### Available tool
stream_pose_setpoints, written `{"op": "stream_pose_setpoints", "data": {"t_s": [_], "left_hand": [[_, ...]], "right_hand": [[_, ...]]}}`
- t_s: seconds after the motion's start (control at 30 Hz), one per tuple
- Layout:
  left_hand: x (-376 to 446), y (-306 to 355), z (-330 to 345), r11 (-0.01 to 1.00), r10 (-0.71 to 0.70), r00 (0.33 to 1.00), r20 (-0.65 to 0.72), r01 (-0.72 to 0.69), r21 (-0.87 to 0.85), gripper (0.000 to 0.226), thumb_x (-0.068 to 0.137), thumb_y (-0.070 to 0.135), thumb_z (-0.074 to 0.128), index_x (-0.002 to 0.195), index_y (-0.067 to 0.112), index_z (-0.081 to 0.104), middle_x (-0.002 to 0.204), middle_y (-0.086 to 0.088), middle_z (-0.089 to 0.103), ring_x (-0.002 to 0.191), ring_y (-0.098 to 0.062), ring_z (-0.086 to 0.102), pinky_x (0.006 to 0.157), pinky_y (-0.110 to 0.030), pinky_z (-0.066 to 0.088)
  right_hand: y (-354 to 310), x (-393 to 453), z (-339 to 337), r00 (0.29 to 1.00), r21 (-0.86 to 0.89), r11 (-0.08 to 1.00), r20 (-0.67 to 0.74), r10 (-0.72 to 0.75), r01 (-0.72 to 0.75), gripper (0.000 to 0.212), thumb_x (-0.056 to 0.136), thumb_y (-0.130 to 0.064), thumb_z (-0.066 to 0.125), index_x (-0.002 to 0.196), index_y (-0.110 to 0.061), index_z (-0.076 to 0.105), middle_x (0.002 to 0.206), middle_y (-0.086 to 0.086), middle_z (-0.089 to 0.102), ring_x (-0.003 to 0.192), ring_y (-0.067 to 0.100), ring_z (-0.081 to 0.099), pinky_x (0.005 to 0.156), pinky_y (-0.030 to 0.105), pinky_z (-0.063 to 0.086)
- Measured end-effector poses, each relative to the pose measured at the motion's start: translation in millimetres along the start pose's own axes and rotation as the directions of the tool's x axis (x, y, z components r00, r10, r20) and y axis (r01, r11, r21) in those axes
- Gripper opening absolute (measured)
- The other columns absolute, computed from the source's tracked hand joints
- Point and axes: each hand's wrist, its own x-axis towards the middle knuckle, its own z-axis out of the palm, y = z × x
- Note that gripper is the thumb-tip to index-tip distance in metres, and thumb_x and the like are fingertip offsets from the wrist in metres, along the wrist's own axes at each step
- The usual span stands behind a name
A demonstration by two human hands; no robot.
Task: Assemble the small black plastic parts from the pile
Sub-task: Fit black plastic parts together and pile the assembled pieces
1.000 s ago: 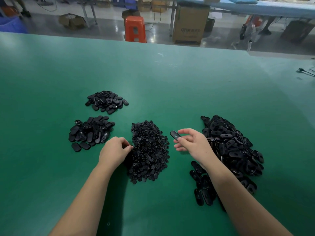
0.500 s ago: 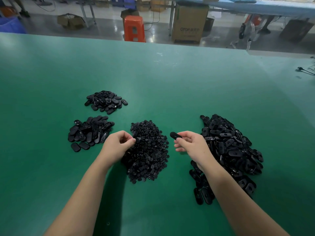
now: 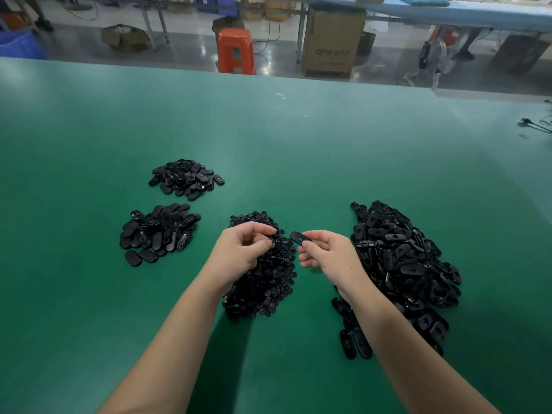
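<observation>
Oval part (image 3: 300, 237) in right hand (image 3: 330, 253), long axis toward left hand (image 3: 242, 249)

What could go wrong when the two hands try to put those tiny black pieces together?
1. The left hand pinches a very small piece; it could slip and vanish into the middle pile right below.
2. The right hand holds the oval piece only by one end, so pushing could twist it loose.
3. The right forearm lies over the big pile and might scatter it.

A factory workshop is indicated: broad green matted worktop (image 3: 268, 130), brown cardboard cartons (image 3: 331, 46) and orange plastic stool (image 3: 236, 50) seen on polished concrete floor (image 3: 185, 52).
</observation>
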Motion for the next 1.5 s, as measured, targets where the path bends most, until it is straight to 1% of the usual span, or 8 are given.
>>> {"op": "stream_pose_setpoints", "data": {"t_s": [0.23,0.4,0.63,0.87,1.1,1.27,1.37,1.5], "left_hand": [[-0.3,1.5,19.0,0.997,-0.05,0.997,-0.063,0.047,-0.059,0.013,0.09,-0.002,0.07,0.089,0.01,0.075,0.062,0.002,0.048,0.046,-0.008,0.031,0.042,-0.02,0.027],[-0.3,3.9,22.3,0.995,-0.053,0.993,-0.104,0.043,-0.093,0.011,0.089,-0.002,0.071,0.092,0.007,0.075,0.072,-0.012,0.056,0.044,-0.009,0.036,0.042,-0.021,0.034],[2.8,0.6,26.3,0.995,-0.004,0.985,-0.171,0.022,0.1,0.011,0.086,0.005,0.075,0.081,0.014,0.073,0.058,0.006,0.062,0.039,-0.008,0.042,0.04,-0.021,0.037],[3.9,-0.4,31.8,0.932,0.09,0.976,-0.197,-0.013,0.361,0.012,0.085,0.013,0.076,0.078,0.022,0.075,0.071,0.002,0.072,0.05,-0.003,0.049,0.056,-0.024,0.042],[1.4,2.8,32.6,0.886,0.15,0.976,-0.159,-0.062,0.459,0.014,0.083,0.012,0.076,0.076,0.024,0.075,0.061,0.017,0.066,0.055,0.005,0.053,0.056,-0.009,0.039],[0.4,4.6,32.9,0.865,0.2,0.963,-0.181,-0.087,0.494,0.014,0.08,0.014,0.08,0.079,0.026,0.073,0.061,0.022,0.061,0.053,0.004,0.05,0.055,-0.009,0.037],[0.6,5.6,30.6,0.899,0.156,0.971,-0.18,-0.064,0.432,0.026,0.08,0.018,0.082,0.1,0.031,0.072,0.086,0.017,0.068,0.063,0.002,0.056,0.063,-0.008,0.041],[1.7,4.7,28.5,0.956,0.08,0.991,-0.107,-0.046,0.29,0.013,0.081,0.012,0.083,0.091,0.018,0.078,0.066,0.011,0.063,0.06,-0.006,0.053,0.063,-0.02,0.044]], "right_hand": [[1.2,-0.2,4.1,1.0,0.01,1.0,0.015,0.011,-0.012,0.015,0.095,-0.001,0.063,0.109,-0.008,0.064,0.076,0.005,0.076,0.066,0.016,0.071,0.063,0.025,0.059],[0.2,-2.1,8.5,1.0,0.027,1.0,0.024,0.004,-0.005,0.014,0.097,0.001,0.059,0.109,-0.005,0.063,0.081,0.006,0.077,0.066,0.015,0.071,0.063,0.025,0.06],[-0.2,-5.4,14.6,1.0,0.018,1.0,0.031,-0.003,0.003,0.017,0.098,0.004,0.056,0.114,0.002,0.062,0.086,0.009,0.075,0.067,0.016,0.072,0.066,0.026,0.061],[-2.5,-7.8,19.5,0.999,-0.037,0.999,0.037,-0.022,0.023,0.015,0.095,0.007,0.058,0.109,0.002,0.062,0.081,0.013,0.07,0.063,0.011,0.071,0.065,0.023,0.061],[-1.5,-11.6,17.7,0.999,-0.01,1.0,0.037,-0.016,0.016,0.014,0.093,0.007,0.062,0.102,-0.003,0.064,0.079,0.011,0.07,0.063,0.011,0.07,0.065,0.023,0.06],[-2.3,-12.9,14.6,0.999,0.058,0.998,0.034,-0.018,0.016,0.016,0.093,0.006,0.063,0.107,0.002,0.068,0.082,0.012,0.072,0.065,0.012,0.069,0.066,0.024,0.06],[-4.1,-12.6,12.5,0.999,0.066,0.997,0.035,-0.029,0.026,0.016,0.095,0.004,0.062,0.109,0.003,0.069,0.084,0.016,0.072,0.066,0.013,0.067,0.068,0.025,0.06],[-6.5,-11.3,10.8,0.998,0.076,0.996,0.043,-0.041,0.038,0.01,0.096,0.003,0.06,0.102,0.003,0.069,0.073,0.012,0.069,0.059,0.012,0.065,0.063,0.023,0.059]]}}
